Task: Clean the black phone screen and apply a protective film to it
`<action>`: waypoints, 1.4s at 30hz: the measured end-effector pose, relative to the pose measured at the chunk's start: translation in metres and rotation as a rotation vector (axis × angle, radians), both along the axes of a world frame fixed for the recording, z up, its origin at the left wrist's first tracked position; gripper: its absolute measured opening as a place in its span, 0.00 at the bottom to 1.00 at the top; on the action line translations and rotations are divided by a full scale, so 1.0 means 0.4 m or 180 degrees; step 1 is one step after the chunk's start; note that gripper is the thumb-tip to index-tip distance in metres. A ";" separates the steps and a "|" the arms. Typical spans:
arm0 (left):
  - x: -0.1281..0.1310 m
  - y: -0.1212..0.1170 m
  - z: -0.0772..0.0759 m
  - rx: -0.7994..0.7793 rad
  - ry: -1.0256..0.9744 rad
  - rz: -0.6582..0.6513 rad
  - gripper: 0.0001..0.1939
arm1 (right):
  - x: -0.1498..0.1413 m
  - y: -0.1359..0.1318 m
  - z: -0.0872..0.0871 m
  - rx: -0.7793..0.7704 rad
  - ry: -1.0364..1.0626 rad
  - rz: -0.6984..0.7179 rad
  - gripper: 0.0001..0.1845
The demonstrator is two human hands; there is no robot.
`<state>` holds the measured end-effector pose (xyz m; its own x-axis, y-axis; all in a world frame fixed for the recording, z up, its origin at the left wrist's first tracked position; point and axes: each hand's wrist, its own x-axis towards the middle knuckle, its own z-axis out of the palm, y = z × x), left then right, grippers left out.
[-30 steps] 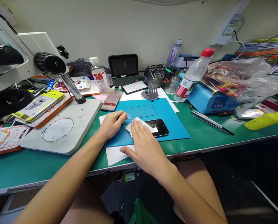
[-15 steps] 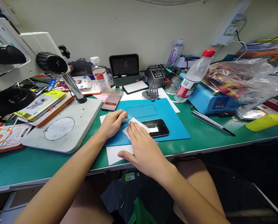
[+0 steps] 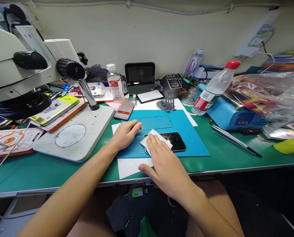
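Note:
A black-screened phone [image 3: 179,142] lies flat on a blue mat [image 3: 196,149]. Pressed onto its left part is a folded white wipe [image 3: 168,144], under the fingers of my right hand [image 3: 166,164]. Those fingers are stretched out flat and close together, and the thumb stands apart from them. My left hand [image 3: 127,133] rests at the mat's left side with its fingers curled in, off the phone; I see nothing in it. Behind the phone, a clear sheet with a dark phone-shaped outline [image 3: 157,122] lies on the mat.
A microscope base [image 3: 70,138] stands at left beside stacked boxes [image 3: 55,110]. Another phone [image 3: 124,112], a plastic bottle [image 3: 115,82] and a small laptop-like device [image 3: 140,75] sit behind. At right are a red-capped bottle [image 3: 214,89], a blue machine [image 3: 226,115] and tweezers [image 3: 235,140].
My right hand has slid the wipe rightward along the phone, uncovering the phone's left end. The left hand keeps its curled pose. The whole view has shifted slightly.

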<state>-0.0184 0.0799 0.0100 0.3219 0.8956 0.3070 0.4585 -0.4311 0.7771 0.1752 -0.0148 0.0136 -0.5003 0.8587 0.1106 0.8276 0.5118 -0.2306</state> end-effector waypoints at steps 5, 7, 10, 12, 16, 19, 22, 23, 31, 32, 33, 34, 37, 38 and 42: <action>0.005 0.010 0.001 0.0144 0.0211 -0.0043 0.20 | 0.097 -0.013 -0.013 0.0054 -0.0049 -0.0194 0.45; 0.007 0.011 0.003 0.0171 0.0245 -0.0055 0.20 | 0.083 0.020 -0.012 0.0032 -0.0078 -0.0439 0.48; 0.006 0.006 0.006 0.0109 0.0179 -0.0034 0.19 | 0.004 0.056 -0.004 0.0019 -0.0069 -0.0553 0.53; 0.004 0.002 0.006 0.0044 0.0101 -0.0006 0.18 | -0.043 0.051 0.001 0.0023 -0.0009 -0.0346 0.53; 0.001 0.000 0.004 -0.0008 0.0076 0.0003 0.19 | -0.015 -0.006 0.003 -0.0057 0.0051 0.0020 0.49; 0.006 0.005 0.004 0.0139 0.0285 -0.0035 0.19 | 0.064 -0.017 0.000 -0.0025 0.0085 -0.0043 0.45; 0.011 0.007 0.007 0.0292 0.0516 -0.0082 0.20 | 0.072 0.020 0.000 -0.0037 0.0059 -0.0249 0.47; 0.011 0.006 0.008 0.0295 0.0538 -0.0073 0.20 | 0.053 0.035 0.001 -0.0050 0.0039 -0.0306 0.48; 0.000 -0.006 0.002 0.0114 0.0276 0.0000 0.19 | -0.002 -0.014 0.006 -0.0101 0.0099 0.0042 0.50; 0.000 -0.004 0.001 0.0115 0.0298 -0.0010 0.19 | 0.029 -0.024 0.004 -0.0092 0.0073 0.0041 0.49; 0.000 -0.002 0.000 0.0120 0.0323 -0.0031 0.19 | 0.061 -0.026 0.003 -0.0059 0.0055 0.0009 0.48; 0.000 0.000 0.000 0.0126 0.0344 -0.0058 0.19 | 0.091 -0.019 0.001 -0.0033 0.0041 -0.0057 0.48; 0.001 0.004 0.001 0.0137 0.0391 -0.0093 0.19 | 0.141 0.036 0.000 -0.0109 -0.0053 -0.0417 0.49; 0.000 0.004 0.001 0.0131 0.0399 -0.0082 0.19 | 0.144 0.056 0.000 -0.0133 -0.0098 -0.0516 0.50; -0.005 -0.002 0.000 0.0073 0.0341 -0.0046 0.19 | 0.134 0.057 -0.005 -0.0012 -0.0170 -0.0631 0.51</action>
<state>-0.0204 0.0790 0.0101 0.3669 0.8837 0.2905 0.5320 -0.4555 0.7138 0.2289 0.0079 0.0116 -0.3264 0.9414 0.0850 0.9232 0.3368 -0.1852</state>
